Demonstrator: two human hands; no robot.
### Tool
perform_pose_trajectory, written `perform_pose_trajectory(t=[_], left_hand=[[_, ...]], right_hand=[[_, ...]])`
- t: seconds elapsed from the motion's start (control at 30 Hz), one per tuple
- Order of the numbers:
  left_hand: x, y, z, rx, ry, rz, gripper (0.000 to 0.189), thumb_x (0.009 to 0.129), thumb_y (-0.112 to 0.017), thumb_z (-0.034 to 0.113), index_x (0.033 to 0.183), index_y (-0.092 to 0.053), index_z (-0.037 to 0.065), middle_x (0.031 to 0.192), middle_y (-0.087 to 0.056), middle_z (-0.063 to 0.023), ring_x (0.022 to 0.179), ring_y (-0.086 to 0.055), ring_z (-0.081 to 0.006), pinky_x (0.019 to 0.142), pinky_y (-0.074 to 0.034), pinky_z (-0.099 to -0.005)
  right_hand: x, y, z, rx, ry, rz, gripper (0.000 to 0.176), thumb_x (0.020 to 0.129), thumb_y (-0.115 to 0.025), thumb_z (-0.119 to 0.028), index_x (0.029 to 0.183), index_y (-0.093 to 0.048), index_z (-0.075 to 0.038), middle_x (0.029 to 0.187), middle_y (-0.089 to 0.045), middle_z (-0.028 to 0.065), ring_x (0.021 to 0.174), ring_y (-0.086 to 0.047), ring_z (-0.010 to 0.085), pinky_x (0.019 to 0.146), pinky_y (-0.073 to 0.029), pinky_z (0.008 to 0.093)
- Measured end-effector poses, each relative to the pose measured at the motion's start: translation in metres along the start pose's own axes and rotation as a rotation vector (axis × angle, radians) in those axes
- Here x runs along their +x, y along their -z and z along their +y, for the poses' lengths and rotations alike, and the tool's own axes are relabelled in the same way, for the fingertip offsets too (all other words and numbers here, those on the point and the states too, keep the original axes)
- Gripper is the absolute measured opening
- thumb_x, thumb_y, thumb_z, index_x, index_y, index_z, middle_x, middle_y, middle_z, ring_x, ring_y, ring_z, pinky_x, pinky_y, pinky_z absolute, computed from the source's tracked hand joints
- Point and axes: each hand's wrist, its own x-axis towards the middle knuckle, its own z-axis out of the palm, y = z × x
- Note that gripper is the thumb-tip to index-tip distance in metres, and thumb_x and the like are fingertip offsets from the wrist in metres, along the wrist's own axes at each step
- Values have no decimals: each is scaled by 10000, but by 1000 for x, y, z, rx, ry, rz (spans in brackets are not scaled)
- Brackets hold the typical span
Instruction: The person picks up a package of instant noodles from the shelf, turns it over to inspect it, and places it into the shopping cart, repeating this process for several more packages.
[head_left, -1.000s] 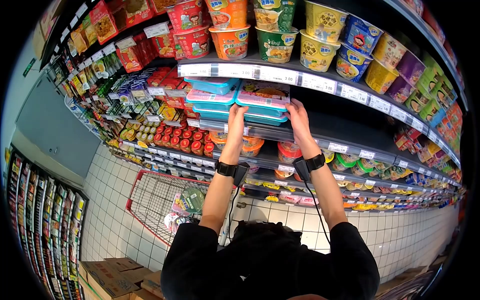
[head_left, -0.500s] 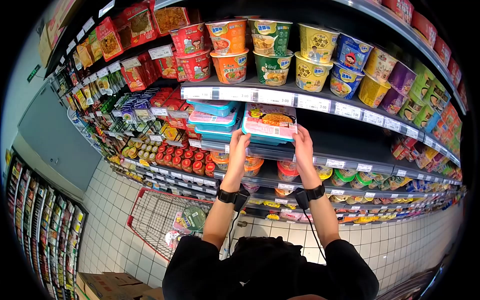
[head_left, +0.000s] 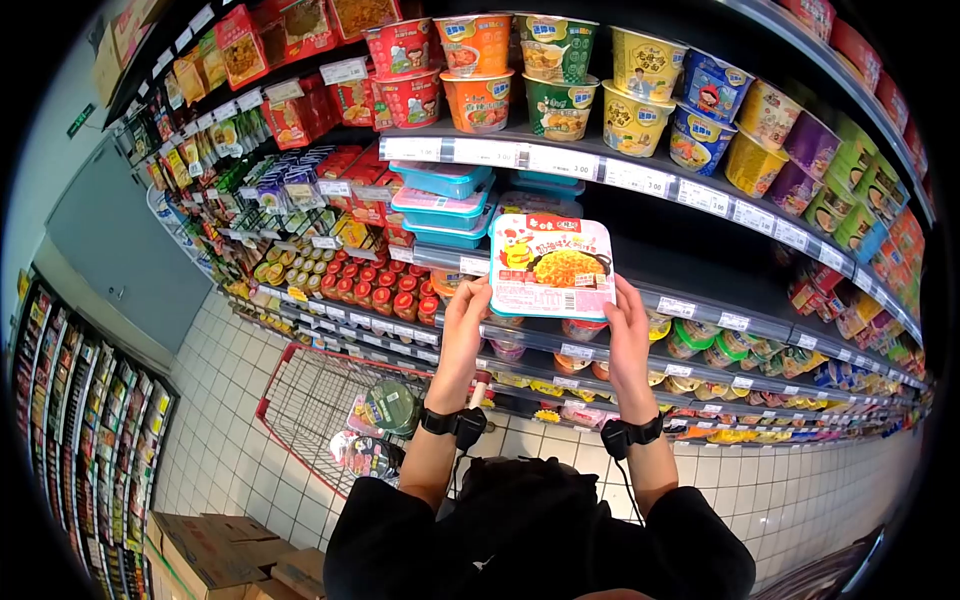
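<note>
Flat square food package was held between both hands in front of the shelf fronts, its printed face turned toward the head camera. The print showed a plate of noodles and a cartoon figure; a light-blue rim ran around the edge. Left hand gripped the package at its lower left corner, and right hand gripped it at the lower right, thumb and fingers closed on the side. Fingertips on the underside were hidden, so their exact placement could not be told. Each wrist bore a black strap with a small device; left device, right device. Just beyond the package and to its left, a stack of blue containers rested on the middle shelf. Above, instant noodle cups stood two high on the upper shelf, over a row of price labels. Red-lidded jars stood lower left. A wire shopping cart on the tiled floor contained several packaged goods.
</note>
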Motion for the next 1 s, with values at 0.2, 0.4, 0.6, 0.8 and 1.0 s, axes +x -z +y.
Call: perform_pose_trajectory(t=[0.2,0.4,0.6,0.8,1.0], left_hand=[[-51,7,7,44,22,58,178,972,-582,146,1096,-567,19,1107,-667,-78,1001,-603,-100,908,-447,-257],[-108,1,25,25,85,83,470,975,-575,110,1400,-438,-34,1254,-628,-132,1169,-574,-145,1008,-418,-281],[-166,-11,37,87,170,161,460,978,-571,164,1369,-500,-67,1262,-627,-94,1105,-593,-122,986,-430,-273],[-234,-1,32,138,163,168,456,986,-560,185,1372,-503,-52,1267,-621,-85,1157,-569,-126,1007,-420,-284],[-310,10,39,192,219,255,435,991,-542,179,1373,-515,-28,1253,-625,-60,1118,-577,-106,980,-428,-274]], right_hand=[[-38,9,0,2,-15,-61,460,940,-478,5,1394,-411,18,1376,-525,185,1262,-516,208,1062,-385,320],[-80,16,-5,-10,-72,-128,477,928,-482,15,1399,-410,1,1384,-520,172,1270,-509,211,1067,-382,328],[-131,29,-15,-7,-105,-158,491,917,-484,29,1401,-403,7,1383,-512,174,1274,-500,213,1071,-380,339],[-194,40,-15,5,-169,-171,502,899,-498,30,1393,-406,1,1377,-509,169,1276,-493,226,1063,-386,341],[-259,45,-4,64,-302,-127,419,897,-549,-36,1308,-474,-4,1300,-553,149,1224,-512,219,1035,-386,331]])
